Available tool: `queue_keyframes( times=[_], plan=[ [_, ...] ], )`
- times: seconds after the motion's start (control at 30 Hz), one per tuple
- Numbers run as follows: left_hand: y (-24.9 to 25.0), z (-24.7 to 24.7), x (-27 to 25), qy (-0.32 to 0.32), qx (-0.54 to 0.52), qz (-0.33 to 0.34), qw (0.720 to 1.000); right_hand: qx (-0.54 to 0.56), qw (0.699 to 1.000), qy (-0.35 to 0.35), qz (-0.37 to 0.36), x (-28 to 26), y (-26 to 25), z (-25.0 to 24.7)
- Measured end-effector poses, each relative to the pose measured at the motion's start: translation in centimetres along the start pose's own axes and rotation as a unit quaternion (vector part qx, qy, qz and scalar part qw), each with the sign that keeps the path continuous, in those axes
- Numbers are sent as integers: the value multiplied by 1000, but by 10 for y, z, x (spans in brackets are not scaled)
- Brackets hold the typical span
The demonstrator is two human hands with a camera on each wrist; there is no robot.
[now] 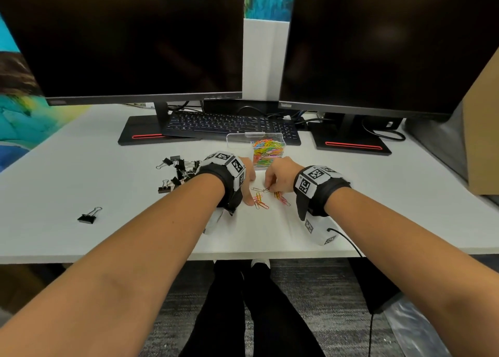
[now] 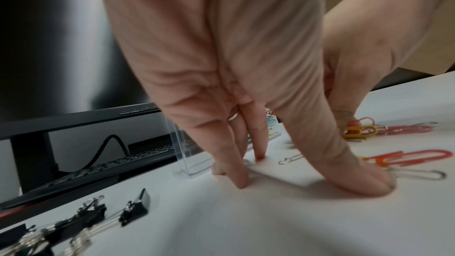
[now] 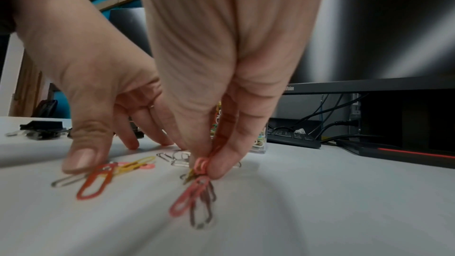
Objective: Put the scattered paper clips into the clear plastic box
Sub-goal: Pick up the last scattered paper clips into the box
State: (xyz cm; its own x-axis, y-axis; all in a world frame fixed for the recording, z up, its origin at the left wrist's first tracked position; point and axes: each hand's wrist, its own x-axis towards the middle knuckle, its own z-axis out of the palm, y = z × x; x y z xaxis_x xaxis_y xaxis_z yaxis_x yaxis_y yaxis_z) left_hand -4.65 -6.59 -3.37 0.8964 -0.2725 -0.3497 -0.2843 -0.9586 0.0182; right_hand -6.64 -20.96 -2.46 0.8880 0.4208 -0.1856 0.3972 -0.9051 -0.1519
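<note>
The clear plastic box (image 1: 240, 140) stands open in front of the keyboard, with a heap of coloured paper clips (image 1: 267, 151) in its right half. Loose paper clips (image 1: 260, 198) lie on the white table between my hands. My left hand (image 1: 249, 190) rests its straight fingertips (image 2: 242, 180) on the table, and its thumb presses beside a red clip (image 2: 406, 158) and a silver one. My right hand (image 3: 206, 166) pinches a small bunch of clips (image 3: 194, 198) between thumb and fingers, just off the table; in the head view it (image 1: 270, 188) is beside the left hand.
A pile of black binder clips (image 1: 178, 170) lies left of my left hand, and a single one (image 1: 89, 216) lies further left. Behind the box are a keyboard (image 1: 232, 125) and two monitor stands. A cardboard box (image 1: 483, 140) is at the right.
</note>
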Motion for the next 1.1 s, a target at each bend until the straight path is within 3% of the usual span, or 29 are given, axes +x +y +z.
queue_keyframes(
  times=[0.27,0.5,0.63,0.93,1.1],
  plan=[
    [-7,6,7,22,-26,15,999,-22,999,0,-38,9,7,-8],
    [-6,6,9,16,-5,21,1000,87,983,160,4,23,20,-54],
    [-6,8,13,10,1,22,1000,96,970,222,33,40,25,-62],
    [-7,10,19,13,-6,21,1000,69,971,219,65,64,30,-57],
    [-9,10,20,11,-10,27,1000,140,954,258,63,58,39,-54]
  ],
)
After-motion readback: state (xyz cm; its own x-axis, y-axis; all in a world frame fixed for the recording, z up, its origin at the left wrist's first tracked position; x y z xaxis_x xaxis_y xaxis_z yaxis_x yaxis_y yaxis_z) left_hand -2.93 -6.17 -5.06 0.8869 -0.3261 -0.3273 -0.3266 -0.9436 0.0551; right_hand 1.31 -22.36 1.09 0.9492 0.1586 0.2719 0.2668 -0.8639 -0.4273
